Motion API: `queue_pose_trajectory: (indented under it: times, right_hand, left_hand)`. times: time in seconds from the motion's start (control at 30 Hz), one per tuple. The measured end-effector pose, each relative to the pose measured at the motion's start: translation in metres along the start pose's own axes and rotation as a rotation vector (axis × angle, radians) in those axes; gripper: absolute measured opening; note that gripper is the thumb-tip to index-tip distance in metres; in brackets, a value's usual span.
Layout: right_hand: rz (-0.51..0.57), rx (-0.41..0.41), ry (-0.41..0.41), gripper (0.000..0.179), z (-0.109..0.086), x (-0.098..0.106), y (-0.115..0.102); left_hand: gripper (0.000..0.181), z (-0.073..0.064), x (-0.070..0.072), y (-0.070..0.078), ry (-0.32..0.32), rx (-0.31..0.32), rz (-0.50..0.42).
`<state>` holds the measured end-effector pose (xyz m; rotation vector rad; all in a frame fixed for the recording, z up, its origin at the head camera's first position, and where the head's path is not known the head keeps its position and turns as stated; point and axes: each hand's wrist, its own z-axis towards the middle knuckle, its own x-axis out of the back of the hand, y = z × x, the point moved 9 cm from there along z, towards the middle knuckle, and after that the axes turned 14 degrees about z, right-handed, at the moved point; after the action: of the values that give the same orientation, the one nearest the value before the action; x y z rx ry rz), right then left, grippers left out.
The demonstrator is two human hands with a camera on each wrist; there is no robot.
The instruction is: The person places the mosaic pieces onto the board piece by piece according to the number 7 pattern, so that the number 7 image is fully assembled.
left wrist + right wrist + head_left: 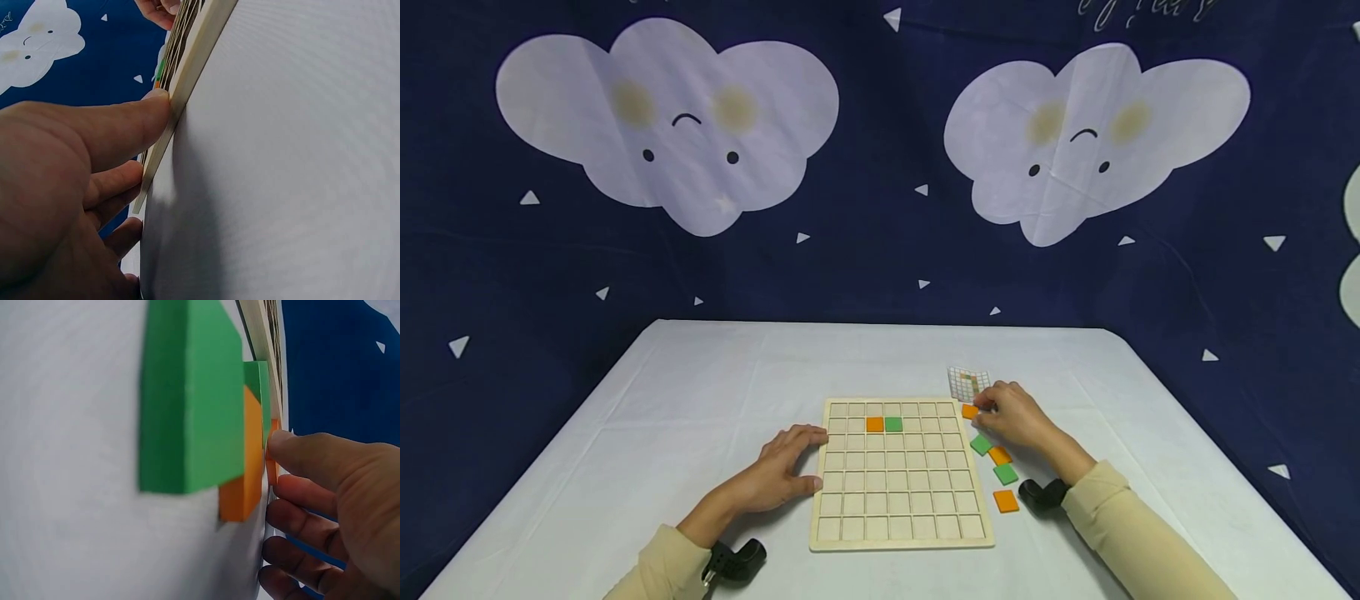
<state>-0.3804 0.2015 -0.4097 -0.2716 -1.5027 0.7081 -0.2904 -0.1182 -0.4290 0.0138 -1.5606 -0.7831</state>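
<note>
Left of lower center, my left hand [775, 472], thumb and fingers spread, contacts the gridded board [897, 482]. On the board, lower center, an inset orange tile [875, 425] adjoins a green tile [893, 425]. Farther right, a loose orange tile [969, 412] is pinched by my right hand [1017, 417].

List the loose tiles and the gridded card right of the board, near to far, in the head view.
Nearest orange tile → nearer green tile → middle orange tile → farther green tile → farthest orange tile, pinched by the right hand → gridded card.
</note>
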Motion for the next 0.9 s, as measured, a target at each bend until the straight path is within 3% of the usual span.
queue_pose_trajectory:
  times: [0.33, 0.9]
  right_hand:
    - [-0.048, 0.039, 0.018, 0.021, 0.000, 0.000, -0.003]
    - [-0.031, 0.017, 0.041, 0.019, -0.009, 0.004, 0.000]
  left_hand:
    - [0.056, 0.000, 0.000, 0.000, 0.000, -0.002, -0.006]
    - [0.055, -0.001, 0.000, 0.000, -0.001, -0.007, -0.013]
